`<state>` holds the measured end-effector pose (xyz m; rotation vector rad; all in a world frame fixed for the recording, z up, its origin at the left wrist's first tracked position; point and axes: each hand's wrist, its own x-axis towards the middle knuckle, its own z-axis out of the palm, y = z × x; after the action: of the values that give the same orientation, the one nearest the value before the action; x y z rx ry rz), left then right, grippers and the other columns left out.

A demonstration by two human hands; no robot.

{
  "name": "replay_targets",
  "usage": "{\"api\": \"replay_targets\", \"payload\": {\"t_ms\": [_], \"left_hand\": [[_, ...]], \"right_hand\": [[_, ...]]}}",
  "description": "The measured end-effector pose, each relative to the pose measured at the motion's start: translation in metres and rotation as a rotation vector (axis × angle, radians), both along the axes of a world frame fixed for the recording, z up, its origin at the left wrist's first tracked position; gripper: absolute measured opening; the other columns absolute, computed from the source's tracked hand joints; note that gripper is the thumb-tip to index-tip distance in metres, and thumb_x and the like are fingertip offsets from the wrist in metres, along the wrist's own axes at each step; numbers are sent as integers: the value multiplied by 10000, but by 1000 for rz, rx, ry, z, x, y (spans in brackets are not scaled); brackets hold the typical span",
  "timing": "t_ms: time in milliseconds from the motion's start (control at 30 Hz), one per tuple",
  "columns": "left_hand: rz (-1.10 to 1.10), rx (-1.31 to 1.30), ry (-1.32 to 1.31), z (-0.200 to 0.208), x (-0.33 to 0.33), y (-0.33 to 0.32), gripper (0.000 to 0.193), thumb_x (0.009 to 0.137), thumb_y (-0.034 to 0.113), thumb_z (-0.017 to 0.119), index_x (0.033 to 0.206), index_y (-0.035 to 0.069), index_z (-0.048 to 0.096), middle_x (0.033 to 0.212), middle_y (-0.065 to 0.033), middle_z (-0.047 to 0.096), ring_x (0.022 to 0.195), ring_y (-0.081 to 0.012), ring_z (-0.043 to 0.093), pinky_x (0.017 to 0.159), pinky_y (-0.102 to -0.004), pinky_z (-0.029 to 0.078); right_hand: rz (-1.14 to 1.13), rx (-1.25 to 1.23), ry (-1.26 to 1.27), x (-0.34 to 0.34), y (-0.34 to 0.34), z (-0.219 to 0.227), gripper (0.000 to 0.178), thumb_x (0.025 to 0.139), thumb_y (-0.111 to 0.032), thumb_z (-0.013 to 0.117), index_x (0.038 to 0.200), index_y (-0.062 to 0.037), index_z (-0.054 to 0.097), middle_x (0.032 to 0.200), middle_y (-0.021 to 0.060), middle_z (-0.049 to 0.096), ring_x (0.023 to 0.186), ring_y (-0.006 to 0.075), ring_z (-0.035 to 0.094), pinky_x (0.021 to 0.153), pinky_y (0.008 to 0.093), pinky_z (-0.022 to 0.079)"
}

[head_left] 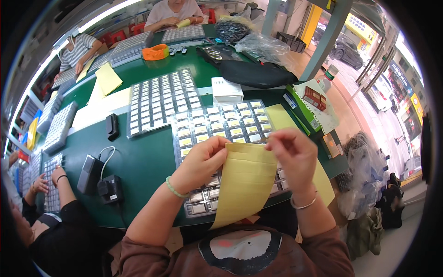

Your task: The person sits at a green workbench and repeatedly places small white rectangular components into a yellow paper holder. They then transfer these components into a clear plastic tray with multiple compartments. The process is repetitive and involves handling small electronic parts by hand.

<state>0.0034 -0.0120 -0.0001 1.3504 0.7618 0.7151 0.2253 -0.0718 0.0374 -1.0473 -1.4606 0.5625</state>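
Note:
A yellow sheet with crosswise creases (244, 184) hangs in front of me, its top edge level and its lower end bending toward my lap. My left hand (203, 159) is closed, thumb and fingers pinching the sheet's upper left corner. At the upper right corner my right hand (294, 152) is closed in a pinch; what sits between its fingertips is too small to name. Under both hands lies a clear plastic tray (175, 152) of small white, block-like parts in rows. Yellow pieces top many parts in its far rows. The sheet hides the tray's middle.
A second filled tray (130, 124) lies beyond, beside a white box (227, 91). Black power adapters (110, 189) with a cable are at left. An orange tape dispenser (155, 52) and a black bag (256, 75) lie farther back. Co-workers sit at the left and far sides.

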Motion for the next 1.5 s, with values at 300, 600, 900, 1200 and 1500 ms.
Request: {"api": "replay_targets", "payload": {"t_ms": [300, 600, 900, 1200, 1500], "left_hand": [[-106, 490, 303, 17, 7, -13, 233, 976, 65, 539, 1191, 23, 616, 766, -39, 579, 688, -109, 535, 648, -275, 446], [-85, 594, 307, 14, 6, -14, 250, 933, 33, 608, 1183, 9, 606, 1017, -99, 645, 741, -136, 590, 682, -281, 502], [-136, 845, 407, 20, 27, 3, 375, 881, 8, 587, 1254, -5, 611, 1299, -171, 608, 936, -288, 680, 832, -356, 552], [-151, 863, 489, 2, 33, 2, 458, 848, 33, 562, 1301, -21, 605, 1393, -180, 600, 1018, -354, 694, 865, -399, 564], [-137, 900, 481, 2, 33, 1, 445, 844, 45, 570, 1287, 12, 608, 1388, -169, 603, 942, -359, 705, 804, -415, 574]], "right_hand": [[31, -434, -84, 27, 41, -26, 88, 921, -82, 749, 921, 2, 723, 796, -22, 675, 697, 29, 575, 625, 201, 459], [-6, -407, -49, 39, 45, -33, 115, 919, -99, 735, 892, 11, 723, 777, 20, 700, 668, 61, 606, 596, 226, 483], [-47, -329, -172, 35, 51, -40, 79, 911, -81, 734, 887, -10, 711, 781, -20, 677, 688, 37, 581, 625, 219, 485], [-90, -382, -212, 34, 53, -41, 113, 867, -136, 739, 864, -24, 724, 786, 40, 726, 686, 113, 637, 665, 275, 521], [-85, -396, -232, 34, 53, -40, 125, 884, -135, 748, 877, -12, 724, 767, 15, 706, 681, 72, 617, 639, 241, 504]]}}
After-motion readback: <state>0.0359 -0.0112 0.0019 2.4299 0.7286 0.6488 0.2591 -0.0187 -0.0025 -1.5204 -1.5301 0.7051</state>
